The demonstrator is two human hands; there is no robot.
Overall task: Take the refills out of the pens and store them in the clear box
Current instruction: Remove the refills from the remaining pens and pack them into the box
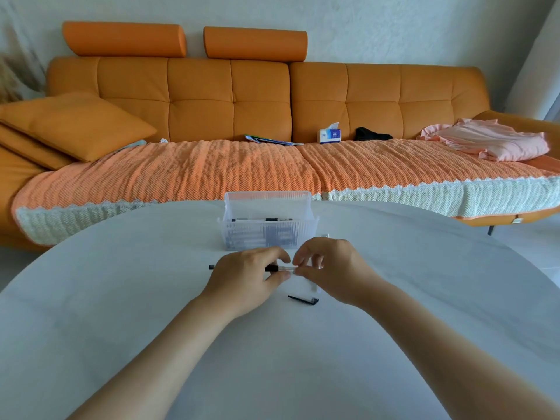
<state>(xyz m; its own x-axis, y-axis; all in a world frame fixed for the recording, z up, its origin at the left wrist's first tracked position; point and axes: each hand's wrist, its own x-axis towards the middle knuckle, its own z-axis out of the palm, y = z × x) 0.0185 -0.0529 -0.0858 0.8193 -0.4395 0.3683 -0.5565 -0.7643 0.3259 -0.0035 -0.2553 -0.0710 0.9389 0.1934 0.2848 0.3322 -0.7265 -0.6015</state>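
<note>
Orange sofa [230,95] spans the back, with a woven orange throw [212,174] over the seat. A loose orange pillow [75,125] sits at its left end and a crumpled pink garment [491,144] at its right. White counter [121,298] fills the foreground.

Clear box [268,204] stands upright at the counter's far edge, centre, just beyond the hands. Dark pen-like items lie inside; can't tell pens from refills through the ribbed wall.

Left hand [245,280] is curled round a pen [277,268], held level just above the counter. The pen's black tail sticks out past the hand's left side. Right hand [330,265] pinches the pen's clear end with thumb and fingertips, other fingers loosely bent. The two hands nearly touch.

Tissue box [328,135] is on the sofa seat near the middle. A black pen cap [303,300] lies flat on the counter, just near side of the hands, apart from both.
</note>
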